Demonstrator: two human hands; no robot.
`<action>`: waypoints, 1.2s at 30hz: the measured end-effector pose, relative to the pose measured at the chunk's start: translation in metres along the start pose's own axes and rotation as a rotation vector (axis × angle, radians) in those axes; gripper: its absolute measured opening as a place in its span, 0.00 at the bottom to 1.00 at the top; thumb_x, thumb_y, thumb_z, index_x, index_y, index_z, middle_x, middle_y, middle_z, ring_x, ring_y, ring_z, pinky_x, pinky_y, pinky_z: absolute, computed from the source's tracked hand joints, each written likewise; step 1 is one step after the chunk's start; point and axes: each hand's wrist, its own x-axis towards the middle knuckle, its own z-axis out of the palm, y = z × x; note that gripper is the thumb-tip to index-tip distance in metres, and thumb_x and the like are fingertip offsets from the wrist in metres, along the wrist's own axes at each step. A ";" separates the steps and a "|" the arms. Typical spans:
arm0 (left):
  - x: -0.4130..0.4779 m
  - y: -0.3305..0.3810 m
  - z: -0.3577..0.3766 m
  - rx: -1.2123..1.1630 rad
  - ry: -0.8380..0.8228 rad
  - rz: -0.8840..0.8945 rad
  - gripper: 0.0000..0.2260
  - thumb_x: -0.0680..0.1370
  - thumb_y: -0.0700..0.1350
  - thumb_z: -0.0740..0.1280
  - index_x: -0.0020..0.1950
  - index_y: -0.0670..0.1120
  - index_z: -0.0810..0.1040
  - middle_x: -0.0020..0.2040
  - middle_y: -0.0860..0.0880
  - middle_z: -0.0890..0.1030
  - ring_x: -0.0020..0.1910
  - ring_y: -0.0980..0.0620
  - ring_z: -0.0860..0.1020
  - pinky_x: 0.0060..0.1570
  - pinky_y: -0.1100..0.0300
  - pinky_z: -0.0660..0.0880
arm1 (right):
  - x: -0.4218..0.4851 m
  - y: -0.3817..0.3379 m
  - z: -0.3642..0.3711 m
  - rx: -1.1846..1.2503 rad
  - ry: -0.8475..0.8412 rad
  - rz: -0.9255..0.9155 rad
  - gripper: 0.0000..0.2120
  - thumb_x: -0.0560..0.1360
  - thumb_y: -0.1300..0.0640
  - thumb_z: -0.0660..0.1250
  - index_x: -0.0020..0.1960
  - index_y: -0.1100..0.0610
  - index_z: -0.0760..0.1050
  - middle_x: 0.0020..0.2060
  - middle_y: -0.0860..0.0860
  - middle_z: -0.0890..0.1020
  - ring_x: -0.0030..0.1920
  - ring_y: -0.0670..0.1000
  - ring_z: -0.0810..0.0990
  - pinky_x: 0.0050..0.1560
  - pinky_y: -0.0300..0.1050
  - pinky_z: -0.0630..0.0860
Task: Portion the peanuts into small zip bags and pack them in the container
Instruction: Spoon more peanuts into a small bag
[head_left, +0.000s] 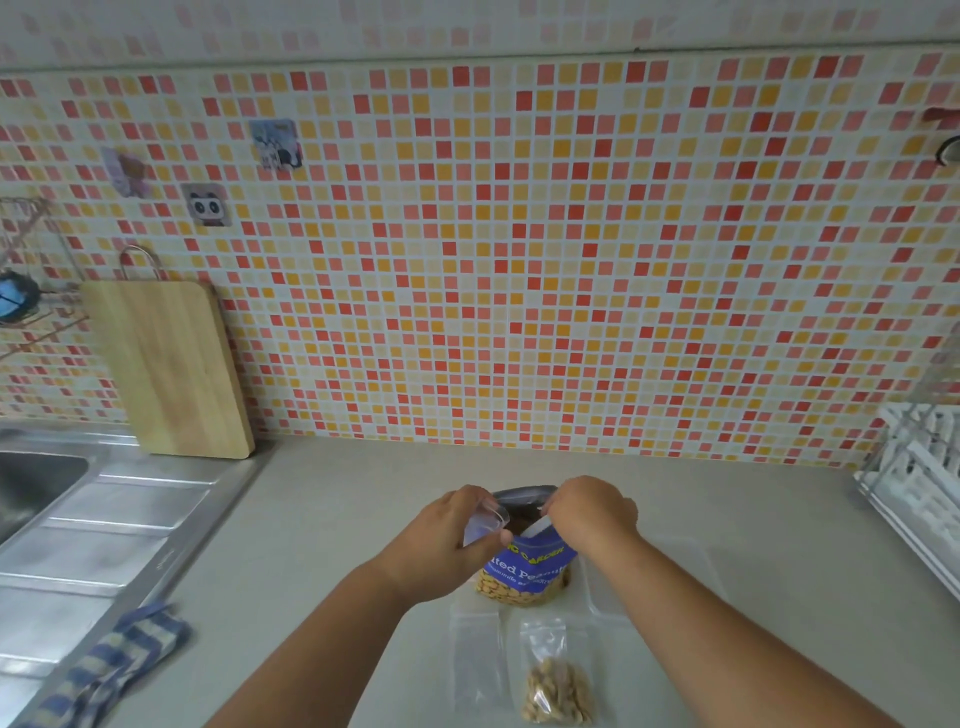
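Grey kitchen counter (332, 519) below a wall of red, orange and cream mosaic tiles (519, 260). Steel sink (78, 519) at left, a wooden cutting board (171, 369) leaning on the wall behind it. White dish rack (919, 483) at the right edge; blue striped cloth (119, 660) at lower left.

Both forearms reached forward and met at the mouth of the peanut bag (530, 566). Left hand (447, 540) was curled round a clear plastic item (485, 519) held at the bag's left rim; whether cup or opened small bag could not be told. Right hand (592, 512) was bent down at the wrist, fingers pinching the bag's right rim, a white flap showing below them.

Peanut bag stood upright at mid-counter, blue label, mouth open, peanuts visible through a clear lower window. Nearer the person lay a filled zip bag (556, 686) with peanuts in its lower half, and just left of it an empty zip bag (475, 660), flat. Faint outline of a clear container (654, 577) sat right of the peanut bag.
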 end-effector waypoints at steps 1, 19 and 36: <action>0.000 0.001 0.000 -0.002 0.006 0.003 0.16 0.77 0.58 0.62 0.61 0.52 0.70 0.59 0.55 0.76 0.54 0.59 0.73 0.49 0.69 0.70 | 0.004 0.003 0.000 0.035 -0.030 -0.004 0.11 0.75 0.50 0.62 0.52 0.53 0.78 0.38 0.50 0.74 0.47 0.53 0.74 0.48 0.44 0.66; 0.011 0.006 -0.011 0.126 0.070 -0.064 0.24 0.72 0.61 0.67 0.64 0.53 0.68 0.61 0.53 0.75 0.57 0.53 0.73 0.56 0.57 0.74 | 0.009 0.046 -0.061 0.033 -0.281 0.187 0.04 0.78 0.58 0.59 0.49 0.56 0.72 0.34 0.52 0.70 0.33 0.48 0.68 0.48 0.41 0.66; 0.035 0.026 -0.004 0.264 -0.032 -0.088 0.25 0.73 0.62 0.64 0.65 0.52 0.66 0.61 0.49 0.77 0.57 0.48 0.74 0.55 0.55 0.72 | 0.018 0.035 -0.092 0.024 -0.184 0.099 0.08 0.78 0.58 0.60 0.54 0.55 0.76 0.48 0.51 0.74 0.44 0.49 0.71 0.48 0.38 0.68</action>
